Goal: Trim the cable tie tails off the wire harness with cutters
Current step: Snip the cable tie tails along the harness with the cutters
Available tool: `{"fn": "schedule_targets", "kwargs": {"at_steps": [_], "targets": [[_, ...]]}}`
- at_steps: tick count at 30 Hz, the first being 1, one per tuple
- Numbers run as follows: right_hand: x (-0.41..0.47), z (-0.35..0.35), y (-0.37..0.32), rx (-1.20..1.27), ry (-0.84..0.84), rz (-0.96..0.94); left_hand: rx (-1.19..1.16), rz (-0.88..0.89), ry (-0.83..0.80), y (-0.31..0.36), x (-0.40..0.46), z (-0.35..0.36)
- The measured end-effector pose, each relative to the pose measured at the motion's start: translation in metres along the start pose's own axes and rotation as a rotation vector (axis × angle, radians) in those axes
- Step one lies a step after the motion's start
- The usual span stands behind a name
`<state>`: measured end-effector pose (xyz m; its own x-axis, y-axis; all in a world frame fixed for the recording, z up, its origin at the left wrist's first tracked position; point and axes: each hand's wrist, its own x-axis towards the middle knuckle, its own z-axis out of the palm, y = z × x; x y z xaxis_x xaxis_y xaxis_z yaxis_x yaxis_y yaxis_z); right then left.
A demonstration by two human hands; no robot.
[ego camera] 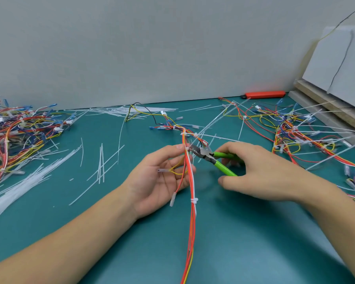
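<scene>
A wire harness (191,187) of red, orange, yellow and white wires runs from the table's middle toward me. My left hand (160,177), palm up, pinches the bundle between thumb and fingertips near a white cable tie (186,148). My right hand (254,171) grips green-handled cutters (219,160); their grey jaws point left and sit right at that tie beside the wires. A second white cable tie (194,200) wraps the bundle lower down, below my left hand.
A pile of harnesses (14,136) lies at the left and another pile (307,132) at the right. Cut white tie tails (37,173) litter the green mat. A red tool (264,94) lies by the back wall; boards (324,111) lean at the right.
</scene>
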<state>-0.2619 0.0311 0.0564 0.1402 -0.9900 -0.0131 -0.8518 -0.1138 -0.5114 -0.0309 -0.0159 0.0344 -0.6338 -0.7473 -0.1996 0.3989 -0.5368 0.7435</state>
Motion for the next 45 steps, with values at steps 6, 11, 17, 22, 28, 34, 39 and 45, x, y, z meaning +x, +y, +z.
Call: {"fn": "schedule_targets", "kwargs": {"at_steps": [6, 11, 17, 22, 28, 34, 39, 45], "targets": [[-0.007, -0.018, -0.001, 0.815, -0.382, 0.019, -0.031, 0.051, 0.044, 0.004, 0.002, -0.002], [0.000, -0.010, -0.001, 1.293, -0.737, 0.028, 0.082, 0.046, 0.002, 0.003, 0.000, -0.003], [0.004, 0.002, -0.002, 1.290, -0.651, 0.180, 0.170, 0.028, -0.113, 0.003, -0.001, -0.002], [0.001, 0.013, -0.011, 0.880, -0.211, 0.228, 0.195, 0.060, -0.041, 0.000, 0.001, -0.002], [0.000, 0.020, -0.017, 0.259, 0.278, 0.120, 0.180, 0.101, 0.004, -0.002, 0.003, -0.003], [-0.006, 0.026, -0.026, 0.084, 0.057, 0.069, 0.122, 0.144, 0.039, -0.003, 0.005, -0.004], [-0.010, 0.034, -0.034, 0.058, 0.048, 0.047, 0.191, 0.142, 0.017, -0.003, 0.003, -0.004], [-0.006, 0.036, -0.034, 0.261, 0.100, 0.124, 0.098, 0.114, 0.038, 0.001, 0.002, -0.003]]}}
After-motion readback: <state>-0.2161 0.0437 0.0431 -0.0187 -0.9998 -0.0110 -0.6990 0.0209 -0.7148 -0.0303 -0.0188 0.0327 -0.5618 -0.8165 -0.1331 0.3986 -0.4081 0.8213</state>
